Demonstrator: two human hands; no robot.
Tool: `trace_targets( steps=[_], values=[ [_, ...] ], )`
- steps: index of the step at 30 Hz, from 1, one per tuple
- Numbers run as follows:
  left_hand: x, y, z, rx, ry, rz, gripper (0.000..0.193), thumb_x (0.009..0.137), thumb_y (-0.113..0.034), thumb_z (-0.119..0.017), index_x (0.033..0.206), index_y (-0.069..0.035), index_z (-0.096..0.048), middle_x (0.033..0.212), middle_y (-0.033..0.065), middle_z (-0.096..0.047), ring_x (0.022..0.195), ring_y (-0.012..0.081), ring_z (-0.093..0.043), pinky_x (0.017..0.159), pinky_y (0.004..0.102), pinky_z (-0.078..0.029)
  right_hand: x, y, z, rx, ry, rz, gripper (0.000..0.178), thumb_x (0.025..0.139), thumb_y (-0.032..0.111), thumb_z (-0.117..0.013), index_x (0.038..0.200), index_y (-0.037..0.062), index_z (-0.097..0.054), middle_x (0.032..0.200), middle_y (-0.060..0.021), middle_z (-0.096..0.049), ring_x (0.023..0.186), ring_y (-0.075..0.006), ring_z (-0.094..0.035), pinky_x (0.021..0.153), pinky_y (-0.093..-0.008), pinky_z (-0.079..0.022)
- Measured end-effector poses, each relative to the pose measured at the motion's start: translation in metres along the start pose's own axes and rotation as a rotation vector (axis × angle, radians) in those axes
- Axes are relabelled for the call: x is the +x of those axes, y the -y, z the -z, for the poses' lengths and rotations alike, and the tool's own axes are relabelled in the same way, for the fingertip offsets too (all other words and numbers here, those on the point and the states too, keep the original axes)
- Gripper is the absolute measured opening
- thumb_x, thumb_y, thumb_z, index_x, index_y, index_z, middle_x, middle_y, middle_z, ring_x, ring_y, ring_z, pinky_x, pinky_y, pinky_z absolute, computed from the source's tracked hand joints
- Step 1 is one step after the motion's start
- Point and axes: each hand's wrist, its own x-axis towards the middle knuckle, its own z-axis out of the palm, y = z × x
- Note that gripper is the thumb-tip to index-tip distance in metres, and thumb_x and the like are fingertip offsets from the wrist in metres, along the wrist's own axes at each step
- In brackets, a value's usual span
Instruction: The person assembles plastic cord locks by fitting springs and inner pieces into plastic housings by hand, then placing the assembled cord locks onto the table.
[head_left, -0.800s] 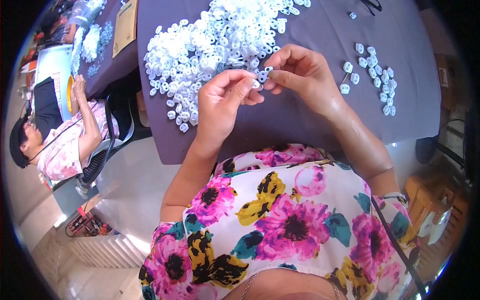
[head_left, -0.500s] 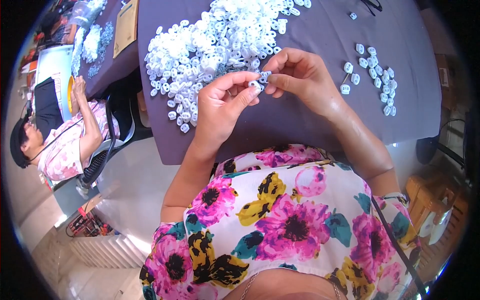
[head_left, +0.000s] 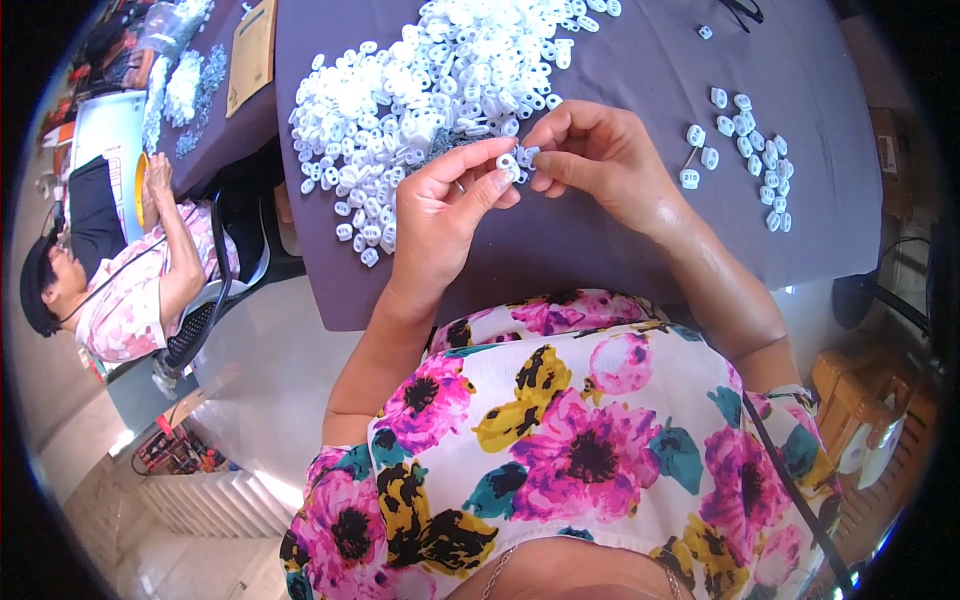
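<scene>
Between the thumb and fingertips of my left hand (head_left: 445, 205) is a small white plastic piece (head_left: 507, 163) with holes in it. My right hand (head_left: 605, 165) pinches a second small white piece (head_left: 529, 156) right beside the first; my fingers partly cover both, so I cannot tell whether they are joined. Just beyond my hands spreads a big heap of similar white pieces (head_left: 390, 110). A clump of small grey metal bits (head_left: 445, 142) lies at the heap's near edge, partly behind my left hand.
Right of my hands several white pieces (head_left: 768, 160) lie in a loose group on the dark tablecloth (head_left: 640, 60), with a thin rod (head_left: 691, 157) among them. Dark-framed glasses (head_left: 745, 12) rest at the far edge. To the left, another person (head_left: 130, 290) sits at a table with a brown envelope (head_left: 252, 55).
The white piece in my left fingers has turned, and its holes now face up more. Both hands have otherwise stayed nearly in place.
</scene>
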Motion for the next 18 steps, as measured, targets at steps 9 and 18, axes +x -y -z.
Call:
trace_targets(
  steps=[9,18],
  values=[
    [0.0003,0.0025,0.0017,-0.044,-0.019,0.002,0.027,0.089,-0.002,-0.062,0.115,0.002,-0.063,0.092,0.0066,-0.067,0.074,0.0097,-0.062,0.069,0.0212,-0.052,0.0014,-0.0010,0.0011,-0.019,-0.005,-0.001,0.015,0.087,0.000,-0.061,0.101,-0.0008,-0.061,0.083,-0.0034,-0.063,0.072,-0.0094,-0.062,0.064,-0.0220,-0.051],
    [-0.0005,0.0035,0.0005,-0.029,-0.009,-0.024,0.027,0.089,-0.002,-0.062,0.115,0.002,-0.063,0.094,0.0065,-0.067,0.074,0.0092,-0.062,0.069,0.0205,-0.052,0.0009,-0.0006,-0.0003,-0.024,-0.011,-0.023,0.014,0.086,0.001,-0.062,0.100,-0.0007,-0.061,0.083,-0.0034,-0.063,0.072,-0.0092,-0.062,0.063,-0.0219,-0.052]
  ],
)
